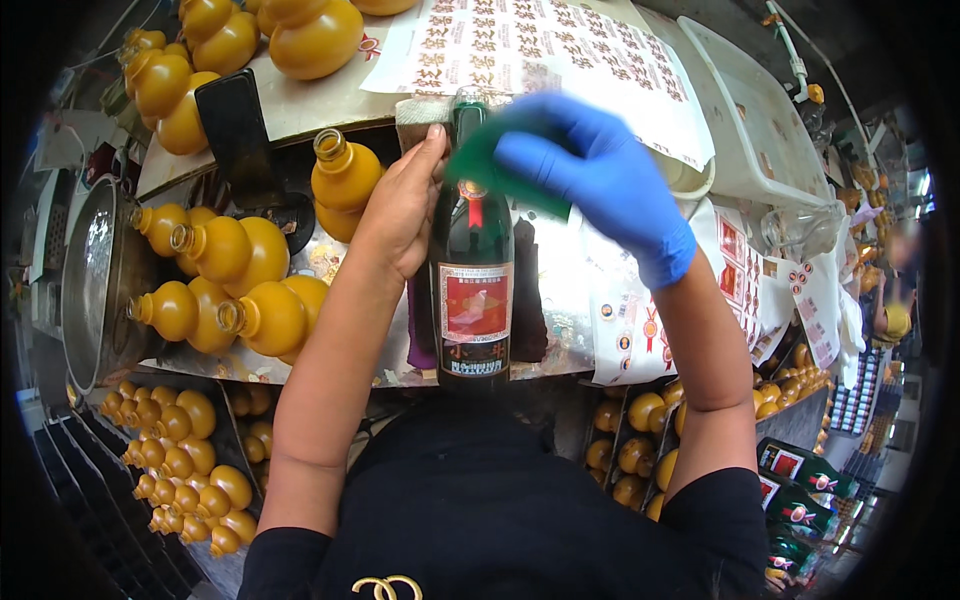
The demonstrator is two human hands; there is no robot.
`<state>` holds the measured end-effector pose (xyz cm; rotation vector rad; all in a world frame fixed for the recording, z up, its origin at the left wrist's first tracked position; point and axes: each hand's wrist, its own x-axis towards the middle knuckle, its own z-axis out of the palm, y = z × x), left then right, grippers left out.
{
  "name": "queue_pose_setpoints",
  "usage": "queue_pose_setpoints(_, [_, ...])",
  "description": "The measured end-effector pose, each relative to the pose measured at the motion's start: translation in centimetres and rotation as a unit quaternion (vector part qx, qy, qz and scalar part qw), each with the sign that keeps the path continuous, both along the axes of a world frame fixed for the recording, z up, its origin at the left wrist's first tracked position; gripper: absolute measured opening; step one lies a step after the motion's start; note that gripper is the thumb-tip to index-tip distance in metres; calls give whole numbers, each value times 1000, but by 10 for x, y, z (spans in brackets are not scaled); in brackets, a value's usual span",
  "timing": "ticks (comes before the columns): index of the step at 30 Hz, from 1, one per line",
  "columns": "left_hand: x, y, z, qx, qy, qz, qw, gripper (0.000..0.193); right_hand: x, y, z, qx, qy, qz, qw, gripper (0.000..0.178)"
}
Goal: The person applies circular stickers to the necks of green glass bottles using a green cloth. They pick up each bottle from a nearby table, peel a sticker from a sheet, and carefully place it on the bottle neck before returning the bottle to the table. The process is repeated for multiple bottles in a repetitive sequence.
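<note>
- The green bottle (472,243) lies in the middle of the tabletop (565,345), neck pointing away from the person, red label facing up.
- The hands are apart, one on either side of the bottle's neck.
- The left hand (403,205), bare, rests along the neck's left side, thumb raised; whether its fingers close around the glass cannot be told.
- The right hand (610,180), blue-gloved and blurred, pinches a green sheet (530,185) over the neck and shoulder.
- A dark cloth (530,300) shows beside the bottle.
- Left of the left forearm, yellow gourd bottles (240,255) lie near an upright phone (235,135) and a metal bowl (85,290).
- Beyond the right hand lie a printed label sheet (640,65) and a clear bin (745,120).
</note>
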<state>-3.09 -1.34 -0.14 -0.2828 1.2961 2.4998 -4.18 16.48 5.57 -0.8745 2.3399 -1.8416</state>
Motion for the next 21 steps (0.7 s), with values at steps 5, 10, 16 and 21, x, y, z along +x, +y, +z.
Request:
queue_pose_setpoints(5, [1, 0, 4, -6, 16, -45, 999, 44, -31, -2, -14, 13, 130, -101, 986, 21])
queue_pose_setpoints(10, [-1, 0, 3, -12, -6, -15, 1000, 43, -9, 5, -10, 95, 410, -122, 899, 31])
queue_pose_setpoints(16, [19, -13, 0, 37, 28, -103, 994, 42, 78, 28, -20, -180, -279, -90, 939, 28])
queue_pose_setpoints(21, [38, -10, 8, -33, 48, -109, 992, 54, 74, 30, -37, -137, -336, -117, 924, 29])
